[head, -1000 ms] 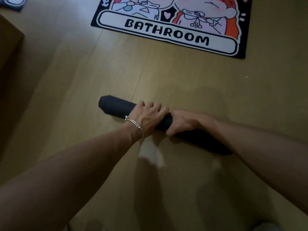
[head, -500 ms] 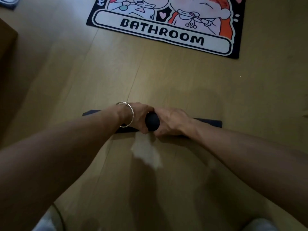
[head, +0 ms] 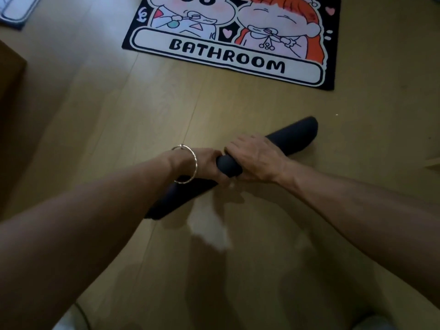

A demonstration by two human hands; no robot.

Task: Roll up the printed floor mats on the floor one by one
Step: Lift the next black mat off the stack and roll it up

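A rolled-up dark mat [head: 295, 136] lies slantwise over the wooden floor, its far end up to the right and its near end down to the left. My left hand [head: 207, 166], with a silver bangle on the wrist, and my right hand [head: 256, 159] both grip the roll at its middle, side by side and touching. A flat printed mat [head: 228, 58] with cartoon figures and the word BATHROOM lies spread out beyond the roll, near the top of the view.
A corner of another light mat with a dark border [head: 16, 13] shows at the top left. A dark piece of furniture [head: 9, 96] stands at the left edge. Pale wooden floorboards [head: 357, 139] surround the roll.
The roll has swung around in my hands: its right end has risen away from me and its left end has come nearer. Both hands keep their grip at the middle.
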